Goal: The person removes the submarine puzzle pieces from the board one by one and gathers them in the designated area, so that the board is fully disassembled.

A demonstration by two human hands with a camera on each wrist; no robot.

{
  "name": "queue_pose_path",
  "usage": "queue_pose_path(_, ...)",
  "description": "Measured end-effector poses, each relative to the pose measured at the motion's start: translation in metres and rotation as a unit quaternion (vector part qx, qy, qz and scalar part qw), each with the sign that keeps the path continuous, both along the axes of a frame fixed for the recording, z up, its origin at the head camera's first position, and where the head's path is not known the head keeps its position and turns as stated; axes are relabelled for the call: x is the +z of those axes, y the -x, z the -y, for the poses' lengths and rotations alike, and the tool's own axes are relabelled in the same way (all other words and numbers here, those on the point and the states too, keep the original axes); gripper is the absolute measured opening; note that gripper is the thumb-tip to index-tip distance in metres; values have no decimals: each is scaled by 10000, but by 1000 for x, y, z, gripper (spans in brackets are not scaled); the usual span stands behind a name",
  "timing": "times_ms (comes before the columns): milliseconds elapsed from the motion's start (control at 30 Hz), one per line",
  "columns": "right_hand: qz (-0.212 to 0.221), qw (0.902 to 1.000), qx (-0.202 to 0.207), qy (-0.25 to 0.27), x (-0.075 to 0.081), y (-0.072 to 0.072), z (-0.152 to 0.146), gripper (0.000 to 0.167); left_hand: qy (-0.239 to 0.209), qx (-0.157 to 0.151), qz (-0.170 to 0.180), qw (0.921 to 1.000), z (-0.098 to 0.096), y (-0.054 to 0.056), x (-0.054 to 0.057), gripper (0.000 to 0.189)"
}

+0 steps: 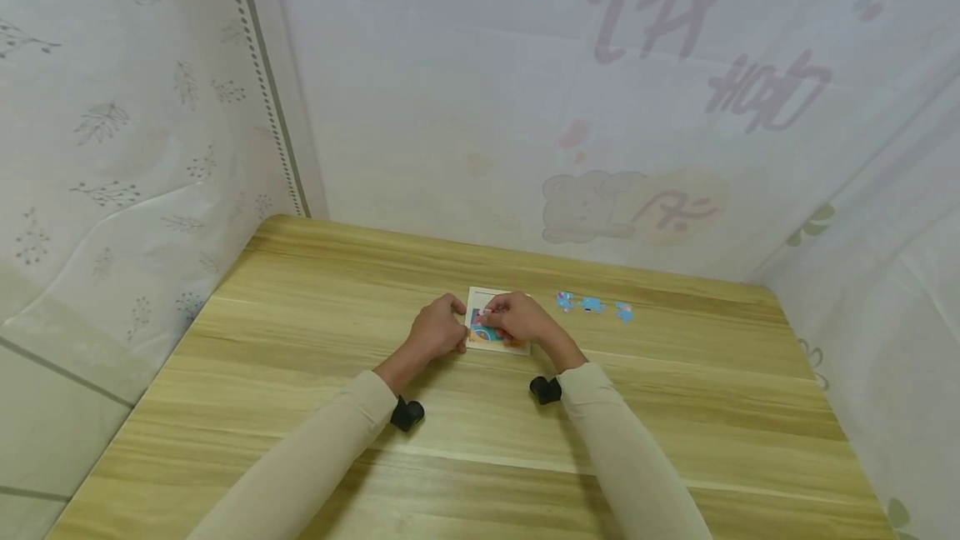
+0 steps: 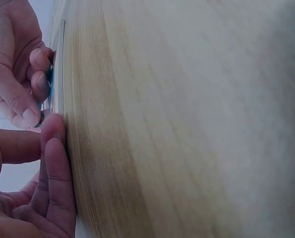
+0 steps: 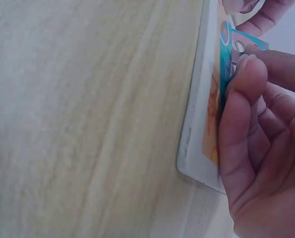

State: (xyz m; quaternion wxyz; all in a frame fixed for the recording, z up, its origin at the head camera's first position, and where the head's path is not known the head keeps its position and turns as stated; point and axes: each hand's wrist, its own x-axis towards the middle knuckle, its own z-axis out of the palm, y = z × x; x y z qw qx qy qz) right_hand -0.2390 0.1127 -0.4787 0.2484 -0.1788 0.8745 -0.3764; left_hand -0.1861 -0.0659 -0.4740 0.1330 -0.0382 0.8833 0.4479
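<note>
Pale-framed puzzle board (image 1: 478, 300) lies at frame centre, apparently part-filled | left grip (image 1: 437, 327) holds its edge | right grip (image 1: 517, 319) pinches a pink-and-teal piece (image 3: 251, 38) over it | three blue pieces (image 1: 592, 304) lie unplaced, right of centre, on the desk (image 1: 675, 407)

Yellow-brown wood-grain tabletop (image 1: 720, 415) against a pale cloth-like backdrop (image 1: 435, 107)
From the head view's centre: mauve brush-stroke lettering (image 1: 678, 0) at one o'clock, faded bear print (image 1: 577, 205) at two, green leaf print (image 1: 813, 225) at three, pale grey-seamed panels (image 1: 60, 415) at eight, white sprig-patterned sheeting (image 1: 142, 148) at ten.
</note>
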Motion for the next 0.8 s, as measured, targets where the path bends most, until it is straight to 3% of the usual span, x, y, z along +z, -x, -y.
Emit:
queue_pose_path(433,-126,9999,23,27,1,-2,1,19,150,-92,-32,9998,-1,2,-1,33)
queue_pose_path(600,369,9969,-215,666,-1,0,-4,22,186,-88,-67,9998,-1,2,-1,32)
queue_pose_path(800,939,9822,-798,1421,-1,2,-20,21,207,-79,-62,9997,-1,1,-1,33)
